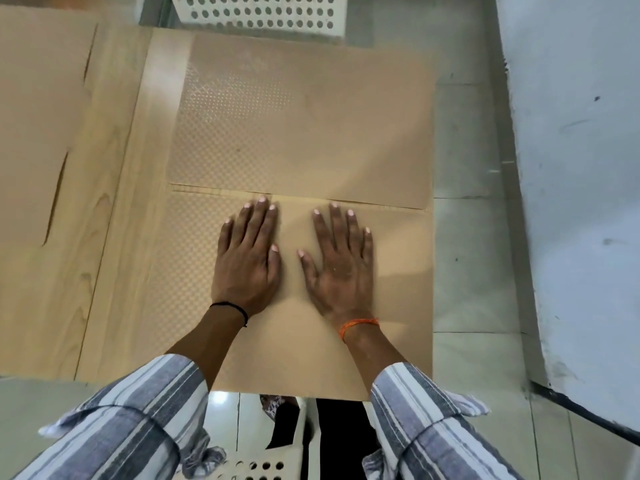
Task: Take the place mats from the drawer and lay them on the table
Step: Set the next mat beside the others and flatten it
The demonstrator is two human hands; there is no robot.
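Flat hands pressing near place mat, seemingly flush

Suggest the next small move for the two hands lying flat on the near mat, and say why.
Probably lift both hands off. The left hand and right hand press flat on the near mat, which already lies flat on the table, its far edge along the far mat. More mats lie to the left, so this placing looks finished.
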